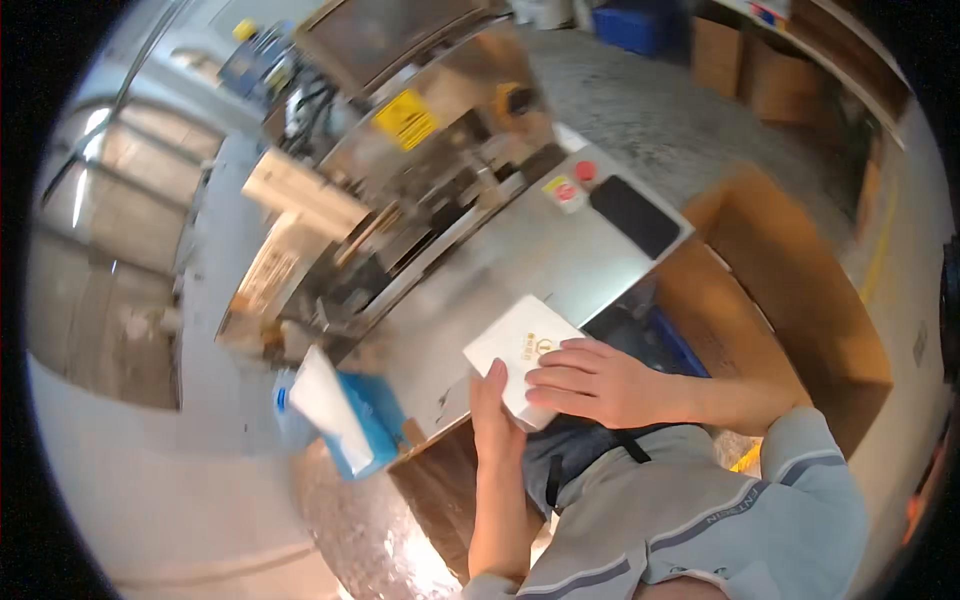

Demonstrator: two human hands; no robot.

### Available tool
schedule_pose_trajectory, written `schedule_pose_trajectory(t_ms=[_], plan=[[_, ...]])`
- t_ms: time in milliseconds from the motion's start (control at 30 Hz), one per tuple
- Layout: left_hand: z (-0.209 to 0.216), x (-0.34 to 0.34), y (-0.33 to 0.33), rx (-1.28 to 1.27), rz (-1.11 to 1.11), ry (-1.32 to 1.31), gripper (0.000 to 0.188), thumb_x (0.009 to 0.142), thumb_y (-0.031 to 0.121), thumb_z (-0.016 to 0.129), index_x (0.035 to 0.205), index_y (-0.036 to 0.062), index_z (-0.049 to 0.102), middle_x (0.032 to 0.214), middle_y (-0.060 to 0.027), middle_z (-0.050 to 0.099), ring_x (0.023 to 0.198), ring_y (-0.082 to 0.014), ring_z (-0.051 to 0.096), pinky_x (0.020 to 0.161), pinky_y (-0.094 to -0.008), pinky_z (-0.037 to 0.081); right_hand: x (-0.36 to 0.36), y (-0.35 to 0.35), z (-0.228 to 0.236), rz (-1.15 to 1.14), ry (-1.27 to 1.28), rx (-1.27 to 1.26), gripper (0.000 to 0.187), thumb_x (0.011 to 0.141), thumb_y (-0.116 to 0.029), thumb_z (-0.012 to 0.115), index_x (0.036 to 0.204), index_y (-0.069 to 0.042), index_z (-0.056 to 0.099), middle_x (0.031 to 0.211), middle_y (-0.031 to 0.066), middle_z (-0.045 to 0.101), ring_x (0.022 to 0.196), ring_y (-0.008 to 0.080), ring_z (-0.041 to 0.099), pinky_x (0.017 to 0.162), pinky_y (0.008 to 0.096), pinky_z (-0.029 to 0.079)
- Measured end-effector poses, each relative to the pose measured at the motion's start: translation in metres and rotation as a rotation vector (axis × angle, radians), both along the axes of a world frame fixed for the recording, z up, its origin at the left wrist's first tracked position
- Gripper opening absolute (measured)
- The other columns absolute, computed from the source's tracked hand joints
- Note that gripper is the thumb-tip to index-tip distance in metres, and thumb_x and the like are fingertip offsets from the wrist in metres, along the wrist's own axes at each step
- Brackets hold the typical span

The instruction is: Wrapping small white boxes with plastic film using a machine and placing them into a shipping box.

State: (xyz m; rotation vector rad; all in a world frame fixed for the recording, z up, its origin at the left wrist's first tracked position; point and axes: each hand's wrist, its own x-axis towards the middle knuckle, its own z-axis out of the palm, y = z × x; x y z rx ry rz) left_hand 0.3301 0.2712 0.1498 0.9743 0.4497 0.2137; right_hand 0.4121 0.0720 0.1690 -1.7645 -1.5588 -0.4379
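A small white box [510,345] with gold print on its top face is tilted in front of me, over the near edge of a metal machine table. My left hand [492,415] grips its left, near side; the thumb lies along the edge and the other fingers are mostly hidden. From the right, my right hand [600,385] holds the box, four fingers laid slightly apart across its top. The right thumb is out of sight, and those fingers cover part of the gold print.
The metal table [440,350] bears a red button [586,171] and a dark panel [636,217]. Machine parts and a yellow warning label [405,120] stand behind. An open cardboard box [815,300] is at right. A blue container [375,415] with white sheet material is at left.
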Motion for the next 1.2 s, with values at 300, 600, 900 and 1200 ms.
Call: schedule_pose_trajectory(t_ms=[300, 600, 900, 1200], plan=[[0.034, 0.086, -0.133, 0.358, -0.579, -0.167, 0.093, 0.085, 0.001, 0.063, 0.160, 0.0060, 0.009, 0.141, -0.0218, 0.049, 0.127, -0.0326, 0.052, 0.107, -0.0438, 0.042, 0.025, -0.153, -0.023, -0.025, 1.636, 0.375, 0.077, 0.083, -0.031, 0.082, 0.141, -0.001, 0.043, 0.131, 0.0119, 0.058, 0.121, 0.0197, 0.054, 0.106, 0.0386, 0.045], [-0.058, 0.134, -0.059, 1.709, -0.200, 0.056, 0.073, 0.101, 0.041, 0.058, 0.156, 0.0055, 0.026, 0.149, -0.0260, 0.042, 0.132, -0.0372, 0.049, 0.102, -0.0458, 0.048, 0.019, -0.375, -0.103, -1.105, 1.230, 0.145, 0.073, 0.079, -0.040, 0.080, 0.130, 0.003, 0.050, 0.121, 0.0210, 0.063, 0.110, 0.0316, 0.063, 0.097, 0.0406, 0.049], [-0.074, 0.137, -0.058, 2.121, -0.204, 0.331, 0.059, 0.105, 0.042, 0.047, 0.144, -0.0025, 0.046, 0.150, -0.0274, 0.040, 0.137, -0.0424, 0.041, 0.110, -0.0497, 0.037, -0.050, -0.449, -0.435, -1.562, 2.046, 0.717, 0.061, 0.087, -0.036, 0.078, 0.131, -0.002, 0.052, 0.111, 0.0107, 0.064, 0.090, 0.0223, 0.064, 0.066, 0.0365, 0.056], [-0.053, 0.143, -0.094, 2.030, -0.227, 0.056, 0.059, 0.100, 0.041, 0.058, 0.135, -0.0065, 0.053, 0.137, -0.0337, 0.048, 0.123, -0.0502, 0.047, 0.106, -0.0563, 0.037, -0.049, -0.469, -0.544, -1.615, 2.280, 0.596, 0.057, 0.089, -0.037, 0.076, 0.128, 0.000, 0.056, 0.132, 0.0133, 0.054, 0.107, 0.0302, 0.058, 0.073, 0.0450, 0.060]])
